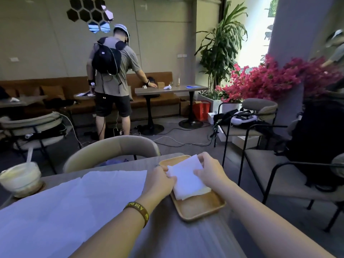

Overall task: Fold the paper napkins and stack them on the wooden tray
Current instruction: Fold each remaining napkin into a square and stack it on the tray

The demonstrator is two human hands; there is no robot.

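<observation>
Grey table (163,229) — white folded napkin (186,178) on wooden tray (201,207).

At my left sits an iced drink (20,178) w/ straw, a beige chair (111,148) just across the table (186,239). Further back a person (113,75) w/ black backpack (106,58) leans on another table (171,88); pink flowers (270,79), tall plant (221,45) & a white headset (243,118) are at right.

We see beige wall (163,45) with hexagon tiles (84,14) | brown sofa bench (55,84) along it | grey floor (186,135) strewn with cables (178,145) | cushioned chairs (259,106) | tall plant (221,45), pink flowers (270,79) | bright window (258,30) right
</observation>
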